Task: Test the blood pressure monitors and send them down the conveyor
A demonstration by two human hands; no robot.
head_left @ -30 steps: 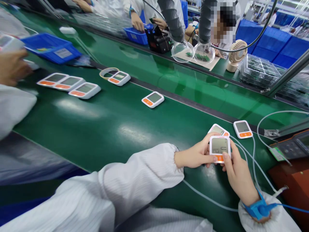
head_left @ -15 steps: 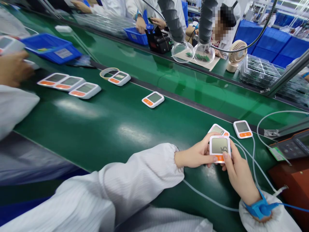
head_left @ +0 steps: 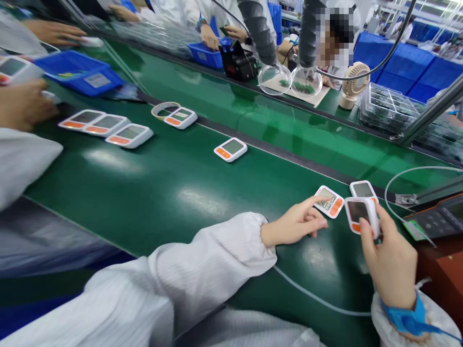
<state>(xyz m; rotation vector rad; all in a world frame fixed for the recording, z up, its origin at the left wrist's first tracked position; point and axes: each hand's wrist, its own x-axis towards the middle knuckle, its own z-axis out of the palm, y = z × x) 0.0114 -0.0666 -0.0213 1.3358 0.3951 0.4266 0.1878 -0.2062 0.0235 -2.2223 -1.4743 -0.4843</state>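
My right hand point(head_left: 392, 250), with a blue strap at its wrist, grips a white digital monitor point(head_left: 358, 212) between thumb and fingers. This monitor is tilted, its screen dark and its orange buttons partly under my thumb. Nothing is in my left hand point(head_left: 294, 225); its index finger is stretched out toward a second monitor point(head_left: 328, 201) lying on the bench, whose display shows digits. Whether that fingertip touches it I cannot tell. Just behind the held one lies a third monitor point(head_left: 361, 188), partly covered.
A single monitor point(head_left: 230, 149) lies mid-bench, with several more point(head_left: 130, 135) at left beside a blue tray point(head_left: 77, 72). A co-worker's hand point(head_left: 25, 103) holds another monitor there. A thin hose point(head_left: 321, 299) crosses the green bench point(head_left: 173, 207). An instrument point(head_left: 439, 217) stands at right.
The monitor that both hands held has moved right in my right hand and turned. My left hand has let go of it, and its index finger has extended.
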